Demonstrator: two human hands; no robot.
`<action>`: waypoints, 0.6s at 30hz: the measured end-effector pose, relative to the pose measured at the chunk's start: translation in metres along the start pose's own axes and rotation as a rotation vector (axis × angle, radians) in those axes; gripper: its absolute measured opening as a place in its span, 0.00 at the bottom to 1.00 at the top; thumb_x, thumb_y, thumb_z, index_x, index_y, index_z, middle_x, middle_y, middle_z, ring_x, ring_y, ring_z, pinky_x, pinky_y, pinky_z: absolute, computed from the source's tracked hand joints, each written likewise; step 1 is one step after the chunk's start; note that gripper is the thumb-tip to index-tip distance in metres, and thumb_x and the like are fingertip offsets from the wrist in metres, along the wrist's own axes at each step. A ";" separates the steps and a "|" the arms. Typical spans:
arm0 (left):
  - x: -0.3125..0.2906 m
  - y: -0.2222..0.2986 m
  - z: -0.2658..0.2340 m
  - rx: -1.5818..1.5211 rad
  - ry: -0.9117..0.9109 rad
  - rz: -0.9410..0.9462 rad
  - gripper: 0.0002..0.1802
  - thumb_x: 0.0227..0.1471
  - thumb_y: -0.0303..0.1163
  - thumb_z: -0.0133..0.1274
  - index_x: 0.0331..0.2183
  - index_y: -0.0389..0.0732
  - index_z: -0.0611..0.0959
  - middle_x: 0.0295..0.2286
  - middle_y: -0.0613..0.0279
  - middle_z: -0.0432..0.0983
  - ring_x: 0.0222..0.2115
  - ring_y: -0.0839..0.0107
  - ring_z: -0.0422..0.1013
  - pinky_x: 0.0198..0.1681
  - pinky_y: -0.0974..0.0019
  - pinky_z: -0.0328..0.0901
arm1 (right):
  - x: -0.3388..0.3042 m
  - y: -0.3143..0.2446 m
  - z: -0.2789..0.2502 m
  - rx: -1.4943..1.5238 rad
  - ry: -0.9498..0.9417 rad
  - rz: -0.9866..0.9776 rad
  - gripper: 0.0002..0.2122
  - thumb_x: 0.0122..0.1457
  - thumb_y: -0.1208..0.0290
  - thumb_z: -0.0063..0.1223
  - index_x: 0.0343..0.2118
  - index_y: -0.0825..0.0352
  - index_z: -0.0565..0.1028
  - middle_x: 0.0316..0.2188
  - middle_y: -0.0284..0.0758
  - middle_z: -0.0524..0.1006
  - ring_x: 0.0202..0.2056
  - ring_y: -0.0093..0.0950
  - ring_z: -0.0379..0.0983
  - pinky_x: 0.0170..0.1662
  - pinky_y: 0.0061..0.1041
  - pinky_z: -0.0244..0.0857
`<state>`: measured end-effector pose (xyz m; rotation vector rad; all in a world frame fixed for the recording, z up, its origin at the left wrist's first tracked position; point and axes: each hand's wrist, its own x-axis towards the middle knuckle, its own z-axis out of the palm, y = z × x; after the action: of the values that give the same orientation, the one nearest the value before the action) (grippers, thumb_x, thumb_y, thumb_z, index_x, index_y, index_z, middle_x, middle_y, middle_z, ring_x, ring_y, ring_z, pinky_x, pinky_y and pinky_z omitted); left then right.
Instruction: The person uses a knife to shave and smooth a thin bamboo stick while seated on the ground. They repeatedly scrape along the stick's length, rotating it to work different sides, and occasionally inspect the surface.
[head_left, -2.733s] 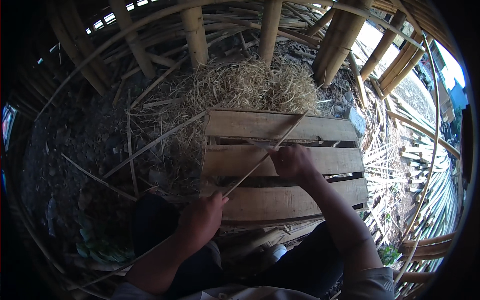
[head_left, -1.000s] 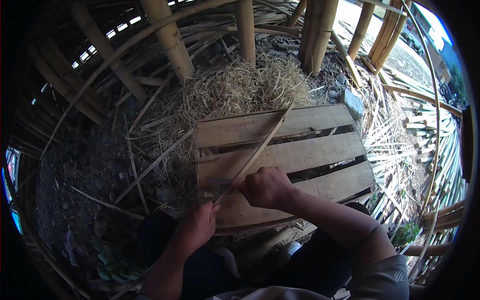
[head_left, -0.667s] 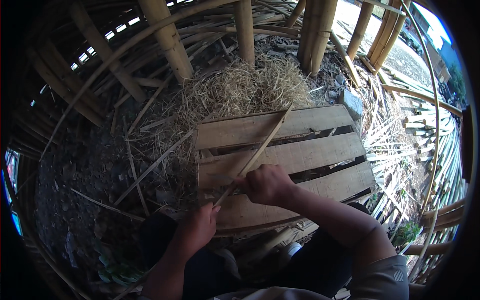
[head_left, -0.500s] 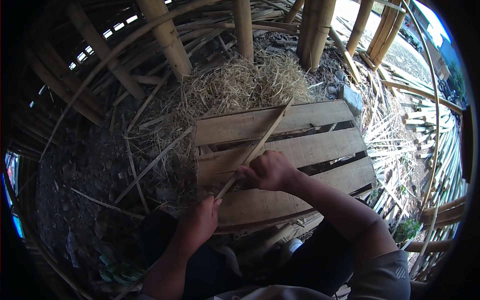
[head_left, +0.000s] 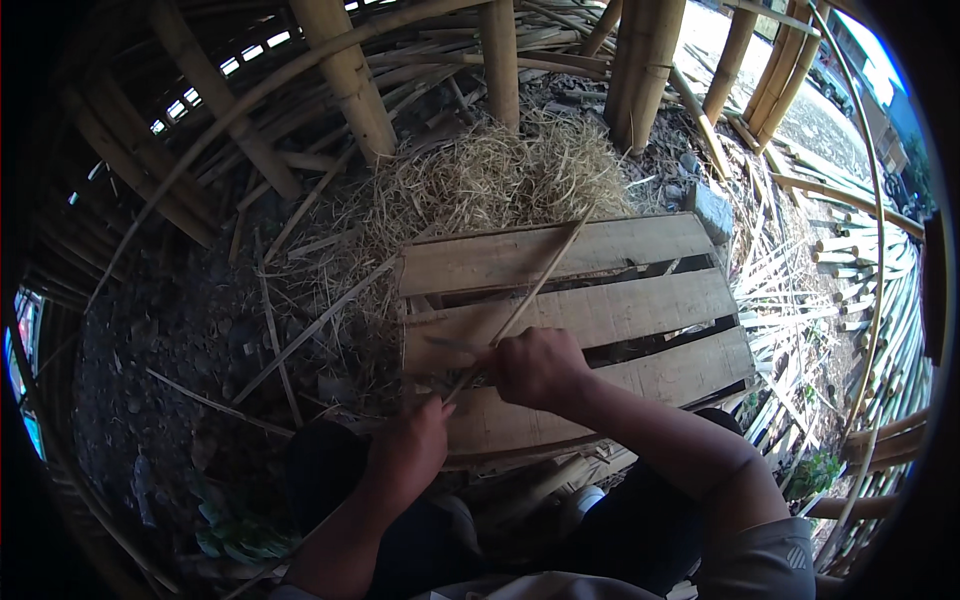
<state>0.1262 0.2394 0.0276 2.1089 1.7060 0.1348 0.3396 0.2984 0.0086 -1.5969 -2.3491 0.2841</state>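
A long, thin bamboo strip (head_left: 548, 268) slants over the slatted wooden bench (head_left: 640, 295), its far end near the back slat. The lower part of the strip is gripped by my left hand (head_left: 408, 450), with fingers closed around it. My right hand (head_left: 541, 368) is a fist just above and to the right, wrapped round a knife whose handle is hidden. From that fist the knife's thin blade (head_left: 452, 345) sticks out to the left, across the strip. Whether the edge touches the strip I cannot tell.
A heap of pale shavings (head_left: 490, 180) lies behind the bench, beside upright bamboo posts (head_left: 500, 65). A grey block (head_left: 712, 212) sits at the bench's far right corner. Many cut bamboo poles (head_left: 890, 310) are stacked at right. Loose strips (head_left: 315, 330) lie on the dark ground at left.
The bench and surroundings sit slightly lower and further right in view. The strip has turned a little about its length and looks narrower. Both hands keep their grips.
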 end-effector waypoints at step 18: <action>-0.001 0.009 -0.002 -0.013 -0.026 -0.013 0.15 0.68 0.40 0.45 0.35 0.38 0.77 0.28 0.41 0.80 0.33 0.40 0.77 0.35 0.42 0.71 | 0.021 0.096 0.030 -0.249 0.784 -0.322 0.19 0.60 0.64 0.64 0.15 0.61 0.68 0.12 0.33 0.63 0.12 0.36 0.63 0.14 0.38 0.58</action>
<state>0.1338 0.2378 0.0332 2.0801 1.6991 0.1138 0.4059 0.3528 -0.0473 -1.0898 -1.9855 -0.6143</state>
